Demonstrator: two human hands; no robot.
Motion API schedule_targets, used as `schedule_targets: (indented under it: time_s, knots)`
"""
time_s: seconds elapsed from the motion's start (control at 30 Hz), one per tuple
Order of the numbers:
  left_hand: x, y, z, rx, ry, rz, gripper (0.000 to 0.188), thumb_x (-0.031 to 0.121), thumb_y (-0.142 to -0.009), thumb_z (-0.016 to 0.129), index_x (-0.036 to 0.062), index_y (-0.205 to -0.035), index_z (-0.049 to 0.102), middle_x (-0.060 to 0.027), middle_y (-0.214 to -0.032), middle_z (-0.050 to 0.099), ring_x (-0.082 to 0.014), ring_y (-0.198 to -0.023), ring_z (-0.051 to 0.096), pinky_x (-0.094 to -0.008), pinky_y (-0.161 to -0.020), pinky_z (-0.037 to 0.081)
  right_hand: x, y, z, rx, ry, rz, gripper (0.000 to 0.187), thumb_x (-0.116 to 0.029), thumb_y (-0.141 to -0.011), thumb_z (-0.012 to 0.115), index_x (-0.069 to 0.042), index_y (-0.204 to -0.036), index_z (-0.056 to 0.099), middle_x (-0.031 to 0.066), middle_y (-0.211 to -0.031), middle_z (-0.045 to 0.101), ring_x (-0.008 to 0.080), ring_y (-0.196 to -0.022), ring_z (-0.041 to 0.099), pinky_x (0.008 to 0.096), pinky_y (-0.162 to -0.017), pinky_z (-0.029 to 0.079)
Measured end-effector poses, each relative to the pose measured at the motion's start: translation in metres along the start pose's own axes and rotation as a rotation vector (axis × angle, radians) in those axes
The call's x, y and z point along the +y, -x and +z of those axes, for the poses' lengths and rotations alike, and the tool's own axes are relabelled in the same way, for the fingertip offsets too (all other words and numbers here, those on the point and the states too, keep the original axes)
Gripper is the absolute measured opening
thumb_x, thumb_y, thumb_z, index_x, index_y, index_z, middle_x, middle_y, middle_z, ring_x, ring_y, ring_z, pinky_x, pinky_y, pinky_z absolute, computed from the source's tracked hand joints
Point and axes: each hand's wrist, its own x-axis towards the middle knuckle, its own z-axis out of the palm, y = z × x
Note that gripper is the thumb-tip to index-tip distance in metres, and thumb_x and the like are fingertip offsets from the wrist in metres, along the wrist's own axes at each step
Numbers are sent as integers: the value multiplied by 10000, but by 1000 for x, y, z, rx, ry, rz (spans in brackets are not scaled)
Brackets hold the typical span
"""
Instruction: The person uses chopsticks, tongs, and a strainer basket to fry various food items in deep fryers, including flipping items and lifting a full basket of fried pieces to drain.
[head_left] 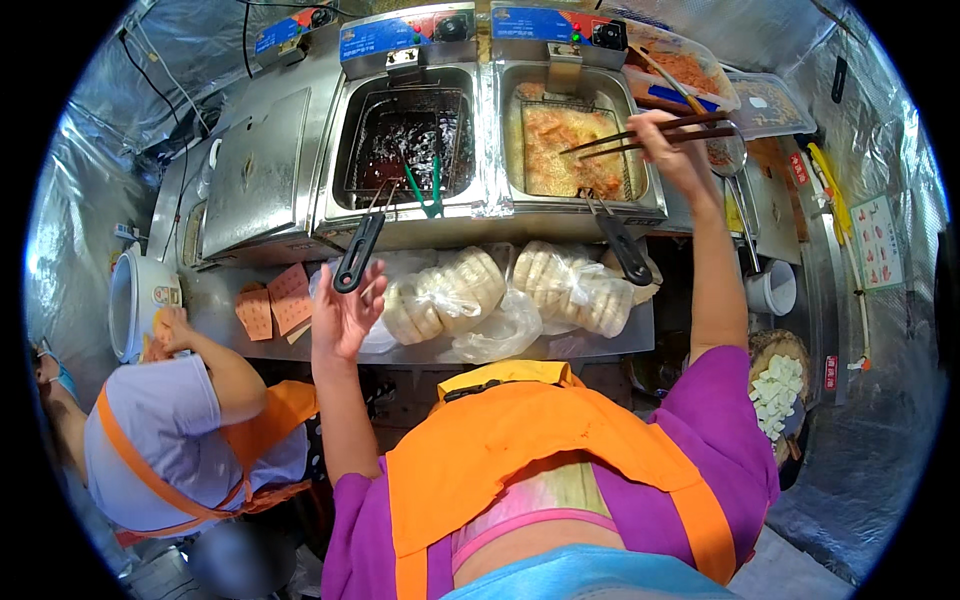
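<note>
My right hand [672, 150] is closed on a pair of long dark chopsticks [625, 143]. Their tips reach into the bubbling oil of the right fryer, where battered pieces of food [565, 145] float in a wire basket [628, 165]. Its black handle [625, 250] hangs over the fryer's front edge. My left hand [348, 312] has its fingers spread around the lower end of the other black basket handle [360, 250]; whether they touch is unclear. That basket sits in the left fryer's dark oil [405, 140], with green-handled tongs [430, 195] at its front.
Bagged pale round pieces [455, 290] lie on the shelf [640, 335] below the fryers. A skimmer [735, 175] and a tub of orange-red food [685, 65] are at right, above chopped white pieces [778, 392]. A co-worker [190, 430] works beside a white bucket [130, 300] at left.
</note>
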Motion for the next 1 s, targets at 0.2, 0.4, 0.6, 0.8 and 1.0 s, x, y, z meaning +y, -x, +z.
schedule_targets:
  time_s: [0.2, 0.4, 0.6, 0.8, 1.0]
  knots:
    - [12, -35, 40, -199, 354, -331, 542, 196, -975, 414, -76, -1388, 193, -242, -1362, 399, -341, -1099, 557, -423, -793, 569, 39, 24, 2, -113, 190, -114, 210, -238, -906, 599, -42, -867, 662, 4, -636, 578, 107, -592, 540, 268, -540, 435]
    - [-4, -38, 47, -119, 209, -212, 444, -13, -890, 456, -91, -1306, 324, -116, -991, 507, -91, -664, 475, -206, -525, 450, 40, 14, -8, 114, -58, -96, 188, -230, -923, 583, -61, -908, 664, 2, -719, 601, 94, -659, 528, 256, -586, 438]
    - [-17, -27, 58, -239, 382, -168, 531, -31, -883, 403, -82, -1379, 220, -114, -1012, 458, -101, -663, 453, -223, -535, 423, 64, 3, 14, -195, 140, -162, 271, -325, -926, 558, -84, -885, 674, 13, -722, 611, 109, -656, 523, 303, -595, 442]
    - [-24, -7, 65, -297, 450, -98, 582, -35, -874, 394, -79, -1403, 156, -113, -991, 442, -111, -666, 458, -231, -530, 423, 39, 14, -22, 142, 62, -144, 174, -191, -930, 544, -60, -925, 658, -23, -680, 574, 60, -624, 538, 226, -544, 424]
    - [-21, 2, 73, -389, 442, -67, 629, -33, -883, 383, -71, -1425, 66, -93, -940, 398, -123, -649, 470, -242, -522, 441, 40, 35, -24, 35, 48, 32, 229, -221, -934, 542, -23, -937, 657, 51, -740, 640, 98, -620, 573, 251, -574, 460]
